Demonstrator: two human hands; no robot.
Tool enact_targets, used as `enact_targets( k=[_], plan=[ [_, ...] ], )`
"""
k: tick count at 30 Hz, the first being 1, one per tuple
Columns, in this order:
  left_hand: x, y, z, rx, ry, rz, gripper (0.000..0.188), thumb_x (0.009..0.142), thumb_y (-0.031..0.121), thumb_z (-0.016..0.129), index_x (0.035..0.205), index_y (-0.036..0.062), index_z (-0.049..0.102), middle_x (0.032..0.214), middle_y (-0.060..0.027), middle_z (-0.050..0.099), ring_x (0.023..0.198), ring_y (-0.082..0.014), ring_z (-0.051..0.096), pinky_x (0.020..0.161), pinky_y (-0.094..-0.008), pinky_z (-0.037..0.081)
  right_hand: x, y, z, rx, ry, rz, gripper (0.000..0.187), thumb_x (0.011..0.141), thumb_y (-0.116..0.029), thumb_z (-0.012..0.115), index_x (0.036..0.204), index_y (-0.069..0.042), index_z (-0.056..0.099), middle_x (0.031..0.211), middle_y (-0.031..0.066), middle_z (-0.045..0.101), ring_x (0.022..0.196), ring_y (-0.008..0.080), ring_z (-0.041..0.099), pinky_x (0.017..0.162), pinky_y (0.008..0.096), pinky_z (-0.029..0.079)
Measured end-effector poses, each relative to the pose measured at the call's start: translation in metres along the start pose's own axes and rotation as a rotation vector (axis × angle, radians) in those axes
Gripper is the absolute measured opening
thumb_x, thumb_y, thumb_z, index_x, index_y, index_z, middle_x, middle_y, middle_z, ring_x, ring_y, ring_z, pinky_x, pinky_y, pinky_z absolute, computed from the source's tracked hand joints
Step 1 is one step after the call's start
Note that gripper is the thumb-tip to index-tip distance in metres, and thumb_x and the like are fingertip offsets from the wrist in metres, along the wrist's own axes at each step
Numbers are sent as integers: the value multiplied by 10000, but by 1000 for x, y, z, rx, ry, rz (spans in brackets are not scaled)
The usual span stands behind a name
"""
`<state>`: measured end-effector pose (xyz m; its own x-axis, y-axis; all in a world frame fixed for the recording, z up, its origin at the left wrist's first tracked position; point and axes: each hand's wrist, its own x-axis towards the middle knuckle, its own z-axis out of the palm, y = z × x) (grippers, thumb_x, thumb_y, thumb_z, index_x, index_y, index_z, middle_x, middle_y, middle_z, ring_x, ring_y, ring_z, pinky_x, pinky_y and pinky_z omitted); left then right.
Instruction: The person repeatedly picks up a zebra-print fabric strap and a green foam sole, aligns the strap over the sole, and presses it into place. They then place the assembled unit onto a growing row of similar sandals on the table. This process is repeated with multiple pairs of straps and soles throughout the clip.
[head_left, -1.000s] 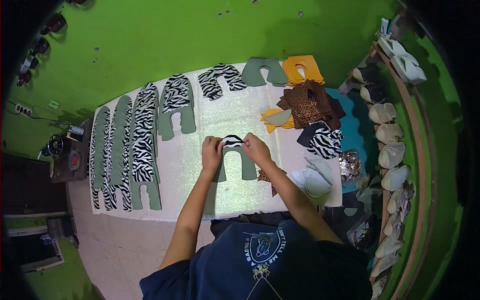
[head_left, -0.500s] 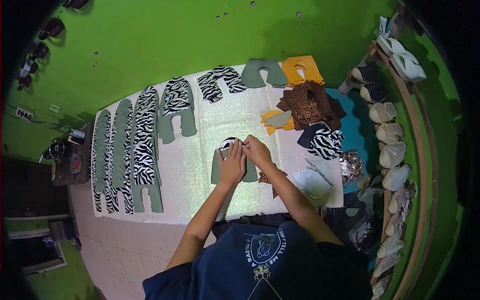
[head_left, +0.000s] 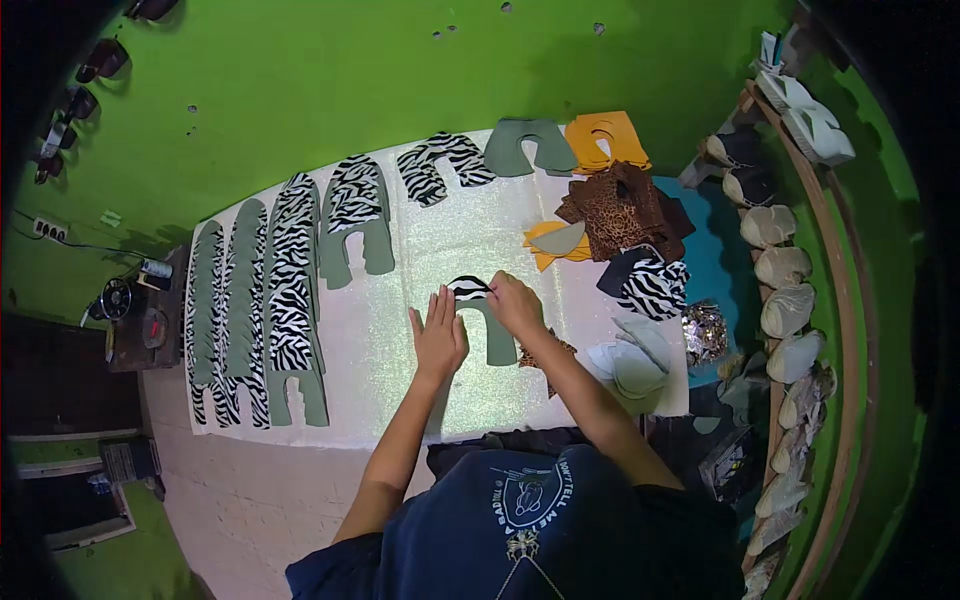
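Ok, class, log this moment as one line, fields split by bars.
left hand: open, over green piece's left side | right hand: pinching striped strip | striped strip: along green piece's curved top

Green wall [head_left: 350, 70]; wooden rack [head_left: 848, 300] right; socket [head_left: 50, 230] left.

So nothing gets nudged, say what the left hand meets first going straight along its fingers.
Beyond bare pale cloth, the left hand would probably meet the zebra-print arch first; depth is unclear, and it may be touching the striped strip.
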<state>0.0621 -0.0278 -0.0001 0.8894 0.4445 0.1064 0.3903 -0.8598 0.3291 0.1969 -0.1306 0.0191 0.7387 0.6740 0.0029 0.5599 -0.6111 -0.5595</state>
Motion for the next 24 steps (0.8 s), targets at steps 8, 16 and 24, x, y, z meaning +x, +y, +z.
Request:
enact_targets(
  k=[8,16,24],
  plan=[
    [-3,-3,4,-32,-1,10,500,913,224,301,1380,49,276,1442,-107,261,1338,-263,231,1054,-567,14,-13,-40,6,-379,235,-28,225,742,-58,517,963,-14,498,953,135,507,884,260,506,771,352,415],
    [-3,1,3,50,-49,45,642,859,352,398,1404,64,219,1476,-90,173,1360,-245,165,1002,-648,-25,1,-44,42,223,-259,-356,619,895,-243,421,1373,54,164,1441,234,151,1352,322,138,1098,383,152],
    [-3,-2,4,117,-68,52,682,837,382,413,1410,77,206,1479,-88,167,1357,-246,179,1003,-640,-39,-1,-34,51,34,-228,-352,701,903,-410,372,1370,68,164,1439,231,169,1355,304,140,1101,375,127]
  ],
)
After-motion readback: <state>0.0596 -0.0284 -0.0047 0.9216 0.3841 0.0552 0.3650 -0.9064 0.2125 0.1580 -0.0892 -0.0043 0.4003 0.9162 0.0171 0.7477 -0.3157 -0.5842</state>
